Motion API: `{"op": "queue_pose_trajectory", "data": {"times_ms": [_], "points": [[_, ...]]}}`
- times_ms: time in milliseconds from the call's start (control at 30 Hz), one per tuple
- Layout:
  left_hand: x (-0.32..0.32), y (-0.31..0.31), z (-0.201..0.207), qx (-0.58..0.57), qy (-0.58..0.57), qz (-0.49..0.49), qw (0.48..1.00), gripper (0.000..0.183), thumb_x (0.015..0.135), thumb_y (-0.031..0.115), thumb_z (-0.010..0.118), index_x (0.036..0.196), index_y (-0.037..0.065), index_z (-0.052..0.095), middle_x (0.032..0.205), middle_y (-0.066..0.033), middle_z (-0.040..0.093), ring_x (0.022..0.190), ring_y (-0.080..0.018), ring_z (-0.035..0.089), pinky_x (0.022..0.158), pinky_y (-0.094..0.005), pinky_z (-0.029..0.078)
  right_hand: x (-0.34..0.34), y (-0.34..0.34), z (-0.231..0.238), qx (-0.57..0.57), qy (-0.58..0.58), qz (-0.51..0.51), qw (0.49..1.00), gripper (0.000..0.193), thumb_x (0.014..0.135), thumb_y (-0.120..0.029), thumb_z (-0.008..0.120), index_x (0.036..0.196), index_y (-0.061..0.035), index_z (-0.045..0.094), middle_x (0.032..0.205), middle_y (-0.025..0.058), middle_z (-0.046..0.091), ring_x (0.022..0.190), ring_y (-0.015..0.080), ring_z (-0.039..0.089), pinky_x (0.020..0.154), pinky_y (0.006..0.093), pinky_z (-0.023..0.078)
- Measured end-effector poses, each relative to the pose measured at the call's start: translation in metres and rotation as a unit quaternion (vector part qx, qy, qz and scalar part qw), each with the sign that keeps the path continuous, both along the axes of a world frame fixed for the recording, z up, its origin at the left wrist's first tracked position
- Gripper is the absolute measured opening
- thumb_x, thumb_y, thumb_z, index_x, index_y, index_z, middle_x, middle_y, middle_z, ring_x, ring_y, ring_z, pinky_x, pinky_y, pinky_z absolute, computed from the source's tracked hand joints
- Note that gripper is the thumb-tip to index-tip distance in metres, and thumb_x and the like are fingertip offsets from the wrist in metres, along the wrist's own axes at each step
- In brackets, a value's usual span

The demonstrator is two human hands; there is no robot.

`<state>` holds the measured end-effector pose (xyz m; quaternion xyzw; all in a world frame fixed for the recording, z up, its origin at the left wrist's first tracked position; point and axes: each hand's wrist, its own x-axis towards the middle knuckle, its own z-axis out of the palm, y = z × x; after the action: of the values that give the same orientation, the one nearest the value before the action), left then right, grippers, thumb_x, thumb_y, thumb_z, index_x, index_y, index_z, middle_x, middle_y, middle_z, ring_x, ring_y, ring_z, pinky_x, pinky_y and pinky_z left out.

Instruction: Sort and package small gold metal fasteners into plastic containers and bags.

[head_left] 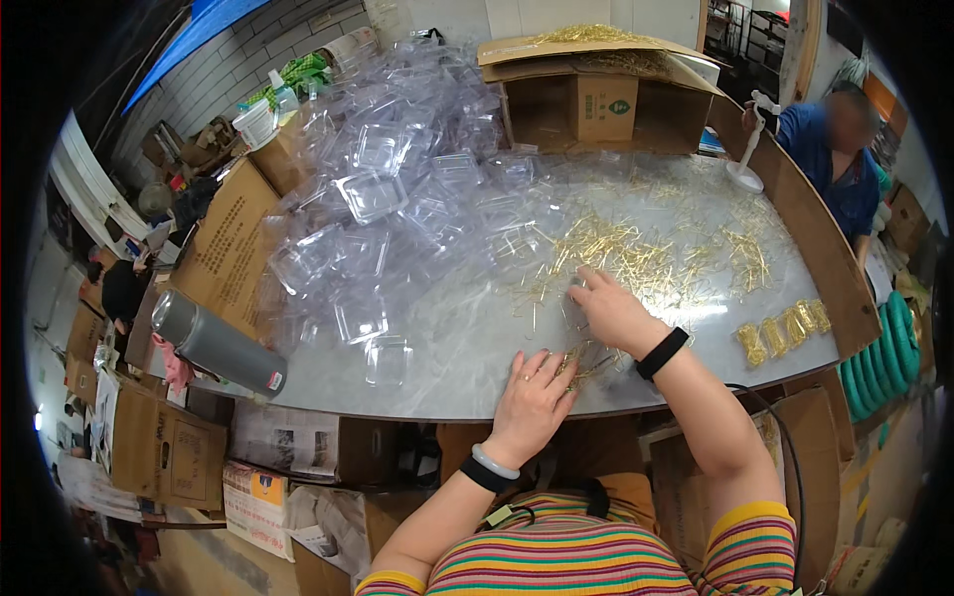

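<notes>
Thin gold wire hooks (636, 256) lie in a loose, tangled heap on the grey tabletop (447, 308). At the near left edge of this heap, my right hand (618, 316) reaches in, its fingertips apart and touching or just above the hooks. My left hand (534, 404) rests near the table's front edge with fingers spread. Beside and partly under its fingertips is a small cluster of hooks (588, 366). What lies beneath the left fingers is partly hidden.
Clear plastic clamshell boxes (383, 199) are piled at the back left. A grey bottle (219, 343) leans at the left edge. Several hook bundles (783, 333) lie at right, near a cardboard wall (810, 233). An open carton (656, 104) stands behind. Another person (835, 149) is beyond the wall.
</notes>
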<state>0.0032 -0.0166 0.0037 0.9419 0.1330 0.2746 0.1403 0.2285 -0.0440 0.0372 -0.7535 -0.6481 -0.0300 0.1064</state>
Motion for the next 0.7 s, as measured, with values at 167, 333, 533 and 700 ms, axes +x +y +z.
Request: {"op": "queue_pose_trajectory", "data": {"times_ms": [167,333,533,700], "points": [[0.0,-0.002,0.001,-0.002,-0.004,-0.006,1.0,0.039,0.091,0.02,0.067,0.128,0.007,0.064,0.13,-0.0113,0.06,0.126,-0.0321,0.05,0.113,-0.0557,0.034,0.016,-0.018,0.002,0.122,0.002,-0.042,0.992,0.031,0.088,-0.002,0.058,0.118,-0.0024,0.064,0.123,0.0195,0.06,0.11,0.0394,0.061,0.092,0.0451,0.052],[0.0,-0.004,0.004,-0.01,-0.006,-0.006,1.0,0.05,0.089,0.018,0.069,0.135,0.002,0.056,0.132,-0.0145,0.057,0.128,-0.0343,0.048,0.113,-0.0542,0.034,-0.008,-0.041,0.009,0.078,0.122,0.038,0.989,0.021,0.084,0.001,0.059,0.103,-0.0017,0.068,0.107,0.0174,0.064,0.102,0.0375,0.063,0.086,0.0446,0.053],[0.001,-0.002,0.004,-0.026,-0.028,0.012,0.999,0.056,0.086,0.016,0.072,0.133,-0.005,0.052,0.131,-0.0196,0.052,0.129,-0.038,0.045,0.113,-0.0525,0.034,-0.03,-0.023,0.009,0.09,0.225,0.072,0.968,0.022,0.083,0.0,0.06,0.102,-0.0064,0.07,0.101,0.0128,0.066,0.101,0.0374,0.061,0.085,0.0449,0.053],[0.001,-0.004,0.001,-0.002,0.003,0.007,1.0,0.05,0.088,0.015,0.069,0.132,-0.002,0.055,0.131,-0.017,0.053,0.128,-0.0367,0.045,0.113,-0.0533,0.034,0.003,-0.012,-0.011,0.057,0.083,0.078,0.992,0.028,0.083,-0.001,0.058,0.108,-0.0066,0.07,0.113,0.0142,0.065,0.107,0.0382,0.06,0.092,0.0452,0.051]]}}
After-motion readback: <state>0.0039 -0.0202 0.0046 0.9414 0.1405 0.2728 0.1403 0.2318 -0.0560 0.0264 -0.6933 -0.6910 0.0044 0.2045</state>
